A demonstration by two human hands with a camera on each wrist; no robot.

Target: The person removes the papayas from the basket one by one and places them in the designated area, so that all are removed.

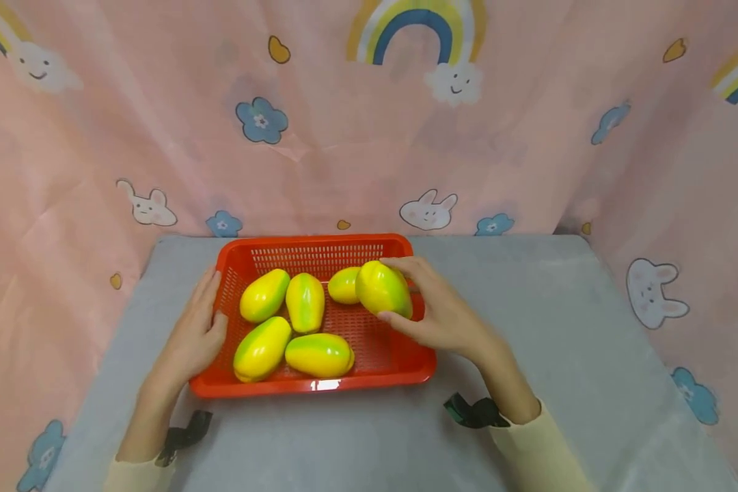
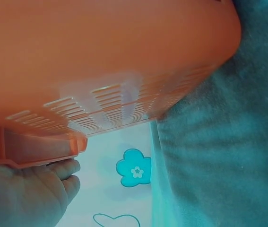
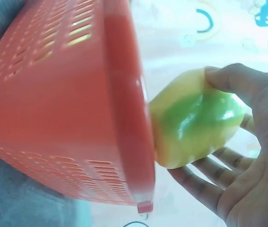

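Observation:
A red plastic basket (image 1: 369, 384) with slotted walls stands on the table and holds several glossy yellow-green papayas (image 1: 262, 348). The left hand (image 1: 193, 335) rests against the basket's left rim, its fingers lying along the side. From below, the left wrist view shows that hand (image 2: 25, 194) touching the rim. Over the right part of the basket, the right hand (image 1: 436, 307) grips one papaya (image 1: 383, 288) between thumb and fingers. In the right wrist view this papaya (image 3: 195, 120) appears just beyond the basket rim (image 3: 134, 104), with the fingers round its far end.
A grey cloth covers the table (image 1: 529, 307). Behind it hangs a pink curtain (image 1: 320, 171) printed with rainbows, rabbits and flowers. Dark wrist mounts (image 1: 476, 411) sit on both forearms. Another papaya (image 1: 343, 285) lies partly behind the gripped one.

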